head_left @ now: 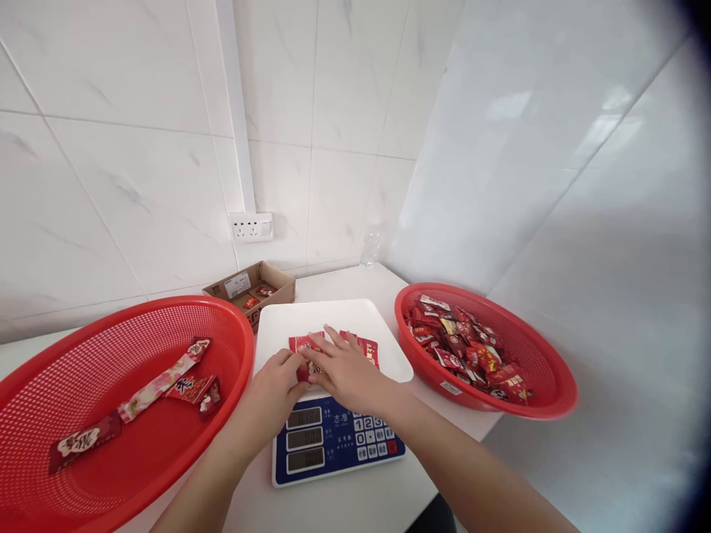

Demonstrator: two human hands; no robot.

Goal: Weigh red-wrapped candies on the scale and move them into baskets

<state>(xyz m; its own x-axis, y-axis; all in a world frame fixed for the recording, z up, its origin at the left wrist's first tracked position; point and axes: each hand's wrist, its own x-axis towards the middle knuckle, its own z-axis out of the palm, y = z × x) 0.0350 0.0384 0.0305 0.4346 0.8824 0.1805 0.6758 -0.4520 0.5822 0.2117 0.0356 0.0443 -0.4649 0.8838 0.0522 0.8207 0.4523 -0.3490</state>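
A white weighing scale (333, 314) with a blue keypad panel (340, 433) stands before me, its platform bearing red snack packets. My left hand (275, 389) is at the platform's front left, fingers bent in against a red snack packet (303, 343) with white lettering. Over the same packet lies my right hand (347, 370), its fingers spread and stretched out. Another red packet (369, 349) shows beyond the right fingers. The packets are partly hidden beneath my hands. Three displays on the scale face me; their digits are too faint to read surely.
At left, a red plastic basket (238, 326) holds a few packets, some end to end. On the right, another red basket (547, 363) contains many mixed packets. Behind the scale sits a cardboard box (286, 290) with packets inside. A clear bottle (371, 246) stands by the tiled wall.
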